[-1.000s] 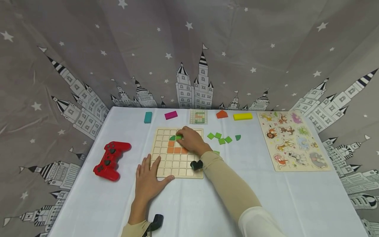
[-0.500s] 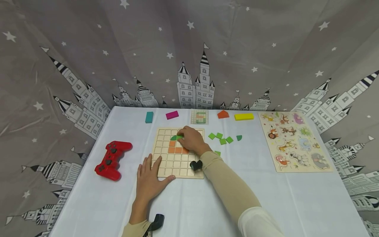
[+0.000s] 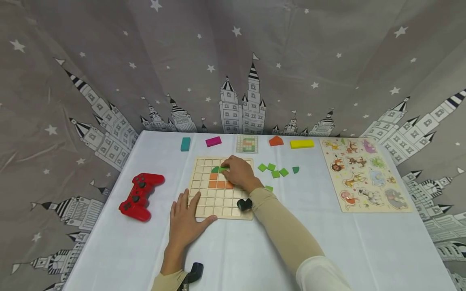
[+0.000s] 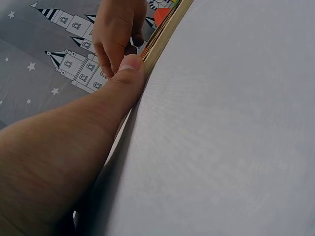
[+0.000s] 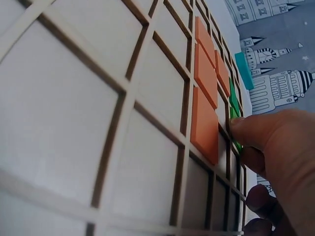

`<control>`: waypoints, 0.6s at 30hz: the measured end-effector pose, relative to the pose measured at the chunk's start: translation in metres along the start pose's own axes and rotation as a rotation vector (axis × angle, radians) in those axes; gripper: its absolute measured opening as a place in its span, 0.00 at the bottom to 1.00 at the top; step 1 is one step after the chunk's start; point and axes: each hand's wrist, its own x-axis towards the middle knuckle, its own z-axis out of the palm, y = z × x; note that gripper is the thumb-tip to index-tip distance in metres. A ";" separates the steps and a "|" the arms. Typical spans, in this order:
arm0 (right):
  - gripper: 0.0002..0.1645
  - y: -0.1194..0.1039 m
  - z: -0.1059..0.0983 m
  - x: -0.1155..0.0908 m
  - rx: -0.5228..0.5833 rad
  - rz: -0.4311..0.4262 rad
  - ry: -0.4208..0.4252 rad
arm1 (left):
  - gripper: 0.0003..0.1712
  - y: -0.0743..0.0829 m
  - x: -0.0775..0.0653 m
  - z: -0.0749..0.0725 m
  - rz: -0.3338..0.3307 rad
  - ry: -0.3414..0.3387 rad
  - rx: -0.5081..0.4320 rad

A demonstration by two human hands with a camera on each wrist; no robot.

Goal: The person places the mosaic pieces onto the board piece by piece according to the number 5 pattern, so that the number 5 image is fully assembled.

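Note:
A wooden grid board lies on the white table in the head view. My right hand reaches over its upper part, and thumb and fingertips pinch a light green square tile at a cell. This tile sits right beside a dark green quarter-round tile. Several orange square tiles fill cells just below them. My left hand rests with spread fingers over the board's lower left corner. In the left wrist view its thumb lies along the board's edge.
Several loose green tiles and a dark green quarter-round lie right of the board. A pattern card stands behind it, amid teal, magenta, orange and yellow blocks. A red game controller lies left, an animal puzzle right.
The head view has shifted slightly, moving everything a little to the right. The light green tile looks flatter in its cell; both hands keep their places on the board.

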 end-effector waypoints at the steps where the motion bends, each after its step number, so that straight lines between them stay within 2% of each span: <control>1: 0.18 0.001 0.000 0.000 -0.001 0.000 0.001 | 0.60 0.000 0.000 0.000 -0.002 -0.003 0.001; 6: 0.19 0.009 -0.004 -0.005 0.009 0.000 0.021 | 0.60 -0.001 0.000 0.000 -0.011 -0.004 0.008; 9: 0.18 0.023 -0.012 -0.015 0.041 0.021 0.056 | 0.60 -0.001 0.001 0.002 -0.003 0.006 0.000; 18: 0.21 0.096 -0.048 -0.071 0.152 0.211 0.157 | 0.60 -0.002 0.001 0.002 0.009 0.007 -0.013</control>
